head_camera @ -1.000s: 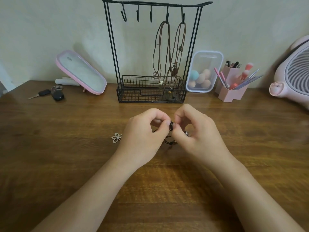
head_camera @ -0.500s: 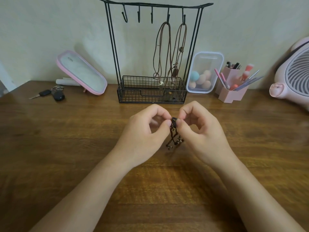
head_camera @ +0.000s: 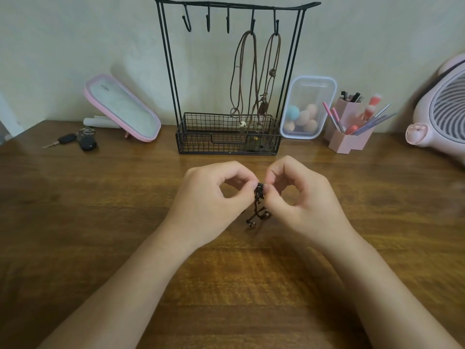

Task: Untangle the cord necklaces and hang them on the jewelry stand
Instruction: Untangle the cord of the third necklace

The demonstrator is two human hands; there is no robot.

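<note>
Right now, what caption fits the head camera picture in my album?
Left hand and right hand pinch a black cord necklace before the jewelry stand, two brown necklaces hanging.

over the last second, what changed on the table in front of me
The left hand and right hand kept pinching the black cord tangle and lifted it; its beaded ends now dangle below the pinch. The flower charm seen earlier is out of view. The jewelry stand and brown necklaces stayed put.
</note>
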